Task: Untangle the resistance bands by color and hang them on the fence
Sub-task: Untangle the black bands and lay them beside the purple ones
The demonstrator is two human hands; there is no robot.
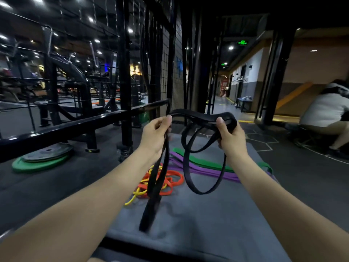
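Near field: two bare forearms reach in from the lower edge toward the centre of the view. A grey mat (217, 214) covers the floor beneath them. The left hand (155, 136) and the right hand (231, 135) hold a black band (200, 115) in the air between them. The fingers of the left hand are curled round the band, thumb on top; from this hand a doubled length hangs down to about 6 o'clock, its blurred lower end close to the mat. The fingers of the right hand are closed round a bunch of the same band, thumb pressed on its upper face; from here further loops hang, the longest reaching down in front of the bands on the mat.

Middle field: on the mat, below the left hand, lies a tangle of orange bands (175, 179) and yellow bands (135, 197), wound through one another. Just beside it, toward 3 o'clock, a purple band (204, 172) and a green band (200, 160) lie flat and side by side. At 9 o'clock, weight plates (40, 159) are stacked on the floor, a green one lowest.

Far field: a black metal fence (75, 127) with rails and wire grid runs from 9 o'clock toward 12 o'clock. At 3 o'clock, a person in a light shirt (321, 108) crouches, well apart from the mat.
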